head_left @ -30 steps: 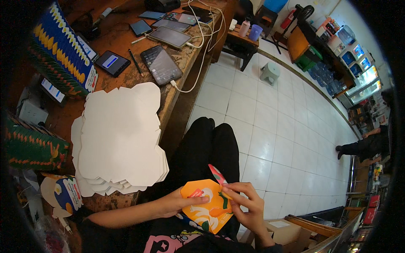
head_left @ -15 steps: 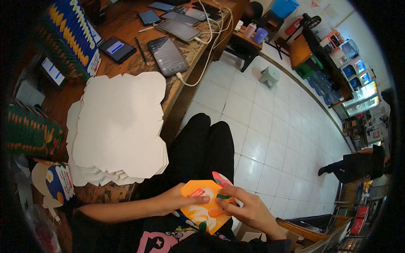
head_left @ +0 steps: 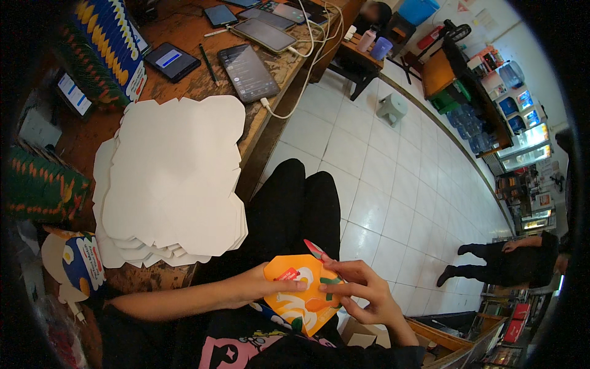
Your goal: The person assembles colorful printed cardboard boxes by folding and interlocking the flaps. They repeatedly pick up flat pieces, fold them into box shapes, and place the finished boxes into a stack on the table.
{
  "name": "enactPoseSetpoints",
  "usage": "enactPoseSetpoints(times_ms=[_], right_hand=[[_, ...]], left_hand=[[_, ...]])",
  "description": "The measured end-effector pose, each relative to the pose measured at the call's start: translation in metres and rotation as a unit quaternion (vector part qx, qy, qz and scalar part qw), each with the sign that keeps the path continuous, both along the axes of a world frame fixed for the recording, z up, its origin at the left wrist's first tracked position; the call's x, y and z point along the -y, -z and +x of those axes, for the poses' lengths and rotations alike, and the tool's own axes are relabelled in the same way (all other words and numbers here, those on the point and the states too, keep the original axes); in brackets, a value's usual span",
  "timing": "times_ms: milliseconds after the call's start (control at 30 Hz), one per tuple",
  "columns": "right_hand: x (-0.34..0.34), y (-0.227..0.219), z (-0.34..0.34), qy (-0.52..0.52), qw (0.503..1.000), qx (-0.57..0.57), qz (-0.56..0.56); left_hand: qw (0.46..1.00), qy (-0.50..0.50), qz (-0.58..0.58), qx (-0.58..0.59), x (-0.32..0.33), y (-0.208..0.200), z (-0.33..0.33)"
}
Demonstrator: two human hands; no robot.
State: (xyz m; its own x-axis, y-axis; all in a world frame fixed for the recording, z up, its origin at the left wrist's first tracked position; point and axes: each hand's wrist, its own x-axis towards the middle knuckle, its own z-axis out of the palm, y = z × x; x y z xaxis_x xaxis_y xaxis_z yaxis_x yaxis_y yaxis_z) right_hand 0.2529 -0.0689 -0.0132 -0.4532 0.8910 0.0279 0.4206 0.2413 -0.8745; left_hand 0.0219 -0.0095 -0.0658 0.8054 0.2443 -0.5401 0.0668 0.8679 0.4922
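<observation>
Over my lap, an orange printed cardboard piece with white and green shapes is held between my hands, part of it folded. My left hand grips its left side, thumb flat on the printed face and the other fingers hidden underneath. At the opposite edge, my right hand has its fingertips pressed on the card beside a red-pink flap. Its thumb lies lower, near the same edge. On the table to the left lies a stack of white die-cut cardboard sheets, blank side up.
Several phones, one a black phone on a white cable, lie on the worn wooden table with a dark pencil. Blue printed cards and green printed cards stand left. A grey stool and a walking person are on the tiled floor.
My right hand's fingers have shifted and spread more along the card's right edge, and the red-pink flap stands out further. My left hand keeps its hold. The person at right has stepped nearer.
</observation>
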Motion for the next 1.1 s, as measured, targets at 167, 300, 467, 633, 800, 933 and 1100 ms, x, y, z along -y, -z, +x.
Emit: enactPoseSetpoints(times_ms=[167, 300, 467, 633, 800, 933, 1100], right_hand=[[0.01, -0.009, -0.004, 0.077, 0.986, -0.116, -0.093], [0.008, -0.015, -0.003, 0.079, 0.95, -0.222, -0.204], [-0.006, -0.012, 0.0, 0.022, 0.904, -0.238, -0.355], [-0.014, -0.022, -0.005, 0.062, 0.939, -0.192, -0.277], [-0.014, -0.042, -0.011, 0.057, 0.993, -0.09, -0.055], [-0.005, -0.041, -0.016, 0.029, 0.989, -0.127, 0.074], [0.005, -0.027, -0.014, -0.126, 0.976, 0.08, 0.161]], left_hand=[[0.996, 0.037, -0.055, 0.059, 0.001, -0.002, 0.0], [0.994, 0.026, 0.003, 0.111, 0.008, -0.005, 0.0], [0.972, 0.131, 0.192, 0.036, 0.008, -0.009, -0.005], [0.983, 0.02, 0.181, 0.034, 0.016, -0.016, 0.002], [0.98, 0.025, 0.105, 0.169, 0.014, -0.019, 0.003], [0.902, -0.063, -0.219, 0.365, 0.004, -0.018, -0.003], [0.983, -0.079, -0.069, 0.152, 0.01, -0.01, 0.005]])
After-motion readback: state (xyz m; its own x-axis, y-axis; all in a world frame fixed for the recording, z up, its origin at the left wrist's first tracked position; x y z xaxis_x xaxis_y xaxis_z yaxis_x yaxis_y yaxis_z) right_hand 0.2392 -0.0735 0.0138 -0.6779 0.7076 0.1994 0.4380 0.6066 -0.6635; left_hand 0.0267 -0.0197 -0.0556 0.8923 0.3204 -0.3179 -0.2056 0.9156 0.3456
